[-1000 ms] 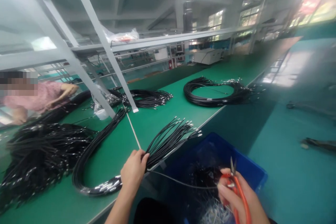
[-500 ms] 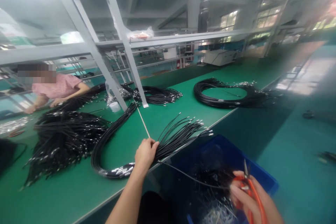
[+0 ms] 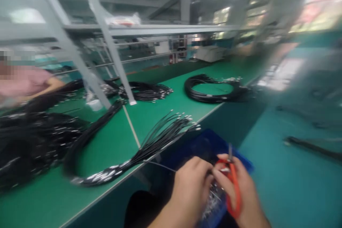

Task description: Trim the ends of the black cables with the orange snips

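My left hand (image 3: 190, 185) is closed in a pinch on a thin black cable (image 3: 162, 166), which runs back to the table edge. In my right hand (image 3: 247, 190) are red-handled scissors (image 3: 236, 192), their pointed blades upward. The fingertips of both hands meet above a blue bin (image 3: 245, 162), and the cable's end is hidden between them. Left of my hands, a curved bundle of black cables (image 3: 160, 135) with silvery tips lies along the green table's edge. A shiny wrapped section (image 3: 107, 174) shows on this bundle. Motion blurs the view.
Coiled black cables (image 3: 205, 96) lie farther along the green table (image 3: 157, 112). A large pile of black cables (image 3: 34, 146) spreads at the left. Grey shelf posts (image 3: 107, 35) rise from the table. A co-worker in a pink top (image 3: 29, 82) sits across it.
My left hand has left the cable bundle and moved right to meet my right hand at the single cable. The view has turned slightly right, shifting the table contents left.
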`<state>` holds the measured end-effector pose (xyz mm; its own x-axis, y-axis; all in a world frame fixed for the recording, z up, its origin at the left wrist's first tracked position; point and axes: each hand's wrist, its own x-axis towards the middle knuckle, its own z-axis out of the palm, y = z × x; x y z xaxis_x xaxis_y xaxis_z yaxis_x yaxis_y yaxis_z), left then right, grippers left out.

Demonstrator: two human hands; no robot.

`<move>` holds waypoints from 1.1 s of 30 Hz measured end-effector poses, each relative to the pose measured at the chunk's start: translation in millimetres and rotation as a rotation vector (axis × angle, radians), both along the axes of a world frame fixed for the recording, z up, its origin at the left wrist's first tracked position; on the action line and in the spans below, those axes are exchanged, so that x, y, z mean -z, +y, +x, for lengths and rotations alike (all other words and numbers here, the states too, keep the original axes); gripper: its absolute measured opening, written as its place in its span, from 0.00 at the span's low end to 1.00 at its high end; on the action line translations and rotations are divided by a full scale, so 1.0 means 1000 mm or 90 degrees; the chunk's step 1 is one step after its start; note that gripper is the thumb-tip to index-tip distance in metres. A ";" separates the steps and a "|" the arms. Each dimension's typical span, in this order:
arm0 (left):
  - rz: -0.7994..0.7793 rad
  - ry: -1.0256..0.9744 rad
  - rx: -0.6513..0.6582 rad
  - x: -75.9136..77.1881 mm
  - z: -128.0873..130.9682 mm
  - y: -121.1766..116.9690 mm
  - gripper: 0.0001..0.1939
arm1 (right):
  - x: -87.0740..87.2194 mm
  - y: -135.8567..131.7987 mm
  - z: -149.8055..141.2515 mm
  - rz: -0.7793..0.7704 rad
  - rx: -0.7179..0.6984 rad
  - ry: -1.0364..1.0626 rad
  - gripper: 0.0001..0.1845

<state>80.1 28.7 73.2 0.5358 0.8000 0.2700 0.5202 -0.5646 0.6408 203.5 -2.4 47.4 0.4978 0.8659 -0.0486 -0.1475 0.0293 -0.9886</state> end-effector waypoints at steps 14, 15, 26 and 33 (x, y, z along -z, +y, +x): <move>-0.218 -0.090 -0.034 0.015 -0.011 0.018 0.06 | 0.011 0.009 -0.013 0.077 0.012 0.263 0.19; -0.223 -0.088 -0.035 0.015 -0.010 0.018 0.06 | 0.011 0.010 -0.013 0.076 0.017 0.270 0.19; -0.200 -0.043 -0.060 0.016 -0.007 0.010 0.07 | 0.014 0.008 -0.014 0.067 0.033 0.246 0.18; -0.228 -0.114 -0.085 0.016 -0.008 -0.003 0.08 | 0.015 -0.005 -0.016 0.027 0.003 0.303 0.17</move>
